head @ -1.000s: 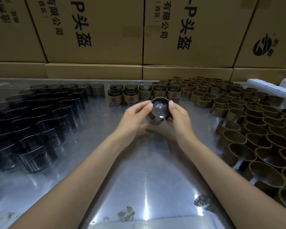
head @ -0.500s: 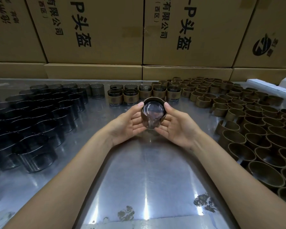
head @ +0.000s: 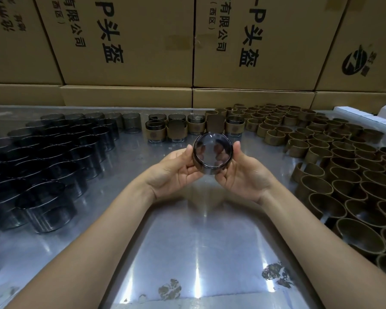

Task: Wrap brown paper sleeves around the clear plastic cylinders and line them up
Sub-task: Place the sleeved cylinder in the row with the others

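A: Cylinder (head: pixel 213 152) in question: where is it placed among the larger things?

B: Cardboard boxes (head: pixel 129 41) are stacked along the back, their tops cut off by the frame. Below them a shiny metal table (head: pixel 187 241) is spread, its near edge also cut off. The cylinder is held above the middle of it, tilted so that one round end is turned toward the camera.

A: And the groups on the table?

B: Bare clear cylinders (head: pixel 47 166) are massed on the left, dark and hard to count. Brown paper sleeves (head: pixel 343 175) are crowded on the right, running out of view. A short row of wrapped cylinders (head: pixel 187 128) is lined up at the back, just beyond the held one.

A: The hands?

B: The cylinder is gripped from both sides, palms up, by the left hand (head: pixel 174 172) and the right hand (head: pixel 245 175). Brown paper is glimpsed around its wall, mostly hidden by fingers, some blurred through the plastic.
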Available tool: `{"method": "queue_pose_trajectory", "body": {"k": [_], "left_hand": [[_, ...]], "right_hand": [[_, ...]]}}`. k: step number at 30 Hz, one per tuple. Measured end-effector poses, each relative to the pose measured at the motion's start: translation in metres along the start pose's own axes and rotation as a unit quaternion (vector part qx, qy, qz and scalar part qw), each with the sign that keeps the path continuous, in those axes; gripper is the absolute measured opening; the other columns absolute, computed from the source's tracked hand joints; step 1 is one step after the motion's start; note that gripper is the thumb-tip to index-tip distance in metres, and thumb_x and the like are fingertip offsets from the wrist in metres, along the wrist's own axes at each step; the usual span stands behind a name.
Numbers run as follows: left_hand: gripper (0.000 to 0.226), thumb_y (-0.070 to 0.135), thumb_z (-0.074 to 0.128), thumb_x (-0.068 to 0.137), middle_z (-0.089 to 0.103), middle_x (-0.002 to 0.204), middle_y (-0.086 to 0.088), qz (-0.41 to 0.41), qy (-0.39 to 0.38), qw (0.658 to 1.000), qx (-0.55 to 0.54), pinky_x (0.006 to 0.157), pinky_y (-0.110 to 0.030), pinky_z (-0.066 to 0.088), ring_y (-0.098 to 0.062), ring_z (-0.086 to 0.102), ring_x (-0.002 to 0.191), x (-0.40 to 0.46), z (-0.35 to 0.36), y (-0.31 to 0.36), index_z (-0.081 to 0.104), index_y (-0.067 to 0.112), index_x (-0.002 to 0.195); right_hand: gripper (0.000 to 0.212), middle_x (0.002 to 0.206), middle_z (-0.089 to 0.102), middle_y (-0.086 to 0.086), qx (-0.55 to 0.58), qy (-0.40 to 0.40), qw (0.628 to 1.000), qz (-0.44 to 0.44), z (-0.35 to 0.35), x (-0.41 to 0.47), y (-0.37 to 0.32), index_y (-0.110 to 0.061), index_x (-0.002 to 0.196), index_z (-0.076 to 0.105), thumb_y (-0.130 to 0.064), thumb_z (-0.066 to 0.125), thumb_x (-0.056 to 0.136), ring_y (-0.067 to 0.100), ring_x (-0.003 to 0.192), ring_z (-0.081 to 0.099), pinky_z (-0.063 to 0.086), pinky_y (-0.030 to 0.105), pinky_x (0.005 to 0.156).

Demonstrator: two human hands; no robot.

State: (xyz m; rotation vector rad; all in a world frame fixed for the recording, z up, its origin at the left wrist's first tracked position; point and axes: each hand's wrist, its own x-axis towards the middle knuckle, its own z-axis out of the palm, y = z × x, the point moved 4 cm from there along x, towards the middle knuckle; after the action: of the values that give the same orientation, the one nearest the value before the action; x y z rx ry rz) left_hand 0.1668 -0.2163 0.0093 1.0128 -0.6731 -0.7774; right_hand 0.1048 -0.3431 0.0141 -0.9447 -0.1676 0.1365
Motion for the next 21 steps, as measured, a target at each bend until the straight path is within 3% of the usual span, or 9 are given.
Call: {"method": "queue_pose_trajectory", "body": {"k": [3, 5, 8, 10, 12, 14, 16, 19, 21], "left_hand": [[0.053, 0.049, 0.092, 0.044, 0.075, 0.097, -0.002, 0.007, -0.011, 1.000, 0.021, 0.073, -0.020, 0.056, -0.010, 0.070, 0.092, 0.000, 0.002, 0.002, 0.079, 0.021, 0.087], [0.054, 0.049, 0.091, 0.047, 0.073, 0.103, -0.005, 0.005, 0.002, 1.000, 0.013, 0.079, -0.026, 0.057, -0.015, 0.069, 0.098, -0.001, -0.001, 0.004, 0.079, 0.020, 0.092], [0.068, 0.070, 0.068, 0.062, 0.068, 0.116, -0.012, -0.011, 0.073, 0.995, 0.067, 0.101, -0.043, 0.048, -0.030, 0.061, 0.115, 0.001, -0.002, 0.005, 0.076, 0.015, 0.101], [0.073, 0.075, 0.047, 0.070, 0.069, 0.106, -0.013, -0.001, 0.141, 0.983, 0.121, 0.104, -0.046, 0.041, -0.033, 0.061, 0.109, 0.004, -0.003, 0.005, 0.075, 0.012, 0.094], [0.068, 0.071, 0.037, 0.075, 0.069, 0.082, -0.005, 0.033, 0.171, 0.971, 0.161, 0.095, -0.039, 0.041, -0.019, 0.063, 0.086, 0.006, 0.001, 0.009, 0.072, 0.014, 0.076], [0.065, 0.068, 0.034, 0.083, 0.063, 0.069, 0.002, 0.088, 0.182, 0.952, 0.229, 0.089, -0.032, 0.038, -0.010, 0.057, 0.075, 0.006, 0.004, 0.013, 0.066, 0.014, 0.066], [0.063, 0.067, 0.037, 0.088, 0.058, 0.068, 0.002, 0.146, 0.195, 0.921, 0.303, 0.088, -0.030, 0.037, -0.008, 0.054, 0.075, 0.005, 0.002, 0.014, 0.059, 0.013, 0.064], [0.059, 0.059, 0.031, 0.089, 0.062, 0.082, -0.012, 0.189, 0.199, 0.872, 0.405, 0.092, -0.039, 0.040, -0.019, 0.057, 0.086, 0.005, -0.001, 0.012, 0.058, 0.011, 0.069], [0.049, 0.048, 0.031, 0.094, 0.062, 0.091, -0.009, 0.182, 0.202, 0.844, 0.462, 0.096, -0.047, 0.039, -0.024, 0.056, 0.097, 0.006, -0.003, 0.010, 0.060, 0.013, 0.077]], "right_hand": [[0.065, 0.086, 0.073, 0.003, -0.005, 0.002, 1.000, -0.005, -0.002, 0.000, -0.002, -0.014, 0.087, 0.078, -0.043, 0.097, 0.032, 0.011, 0.074, 0.069, 0.056, 0.019, 0.063], [0.065, 0.100, 0.071, 0.007, -0.010, 0.015, 1.000, 0.001, -0.005, 0.001, -0.003, -0.013, 0.097, 0.076, -0.049, 0.091, 0.045, 0.016, 0.086, 0.068, 0.056, 0.024, 0.074], [0.065, 0.112, 0.067, 0.014, -0.107, 0.091, 0.990, 0.000, -0.007, 0.007, -0.001, -0.010, 0.103, 0.073, -0.065, 0.060, 0.071, 0.026, 0.104, 0.061, 0.044, 0.041, 0.099], [0.060, 0.098, 0.069, 0.009, -0.175, 0.143, 0.974, -0.016, -0.007, 0.011, 0.002, -0.010, 0.100, 0.070, -0.062, 0.054, 0.074, 0.022, 0.096, 0.065, 0.048, 0.038, 0.093], [0.043, 0.087, 0.068, 0.003, -0.227, 0.163, 0.959, -0.051, -0.007, 0.013, 0.002, -0.012, 0.095, 0.066, -0.051, 0.059, 0.079, 0.017, 0.085, 0.066, 0.051, 0.030, 0.078], [0.022, 0.085, 0.064, 0.002, -0.306, 0.168, 0.933, -0.091, -0.009, 0.013, -0.001, -0.016, 0.083, 0.064, -0.037, 0.061, 0.088, 0.019, 0.084, 0.063, 0.048, 0.034, 0.080], [0.016, 0.097, 0.060, 0.002, -0.386, 0.180, 0.896, -0.126, -0.012, 0.014, -0.004, -0.019, 0.079, 0.066, -0.028, 0.061, 0.091, 0.022, 0.099, 0.060, 0.045, 0.035, 0.095], [0.010, 0.103, 0.051, -0.007, -0.497, 0.183, 0.827, -0.189, -0.009, 0.014, -0.007, -0.027, 0.082, 0.064, -0.021, 0.062, 0.091, 0.013, 0.109, 0.049, 0.037, 0.013, 0.096], [0.010, 0.105, 0.050, -0.006, -0.545, 0.181, 0.795, -0.196, -0.011, 0.014, -0.005, -0.028, 0.084, 0.062, -0.021, 0.062, 0.092, 0.011, 0.111, 0.046, 0.039, 0.013, 0.093]]}}
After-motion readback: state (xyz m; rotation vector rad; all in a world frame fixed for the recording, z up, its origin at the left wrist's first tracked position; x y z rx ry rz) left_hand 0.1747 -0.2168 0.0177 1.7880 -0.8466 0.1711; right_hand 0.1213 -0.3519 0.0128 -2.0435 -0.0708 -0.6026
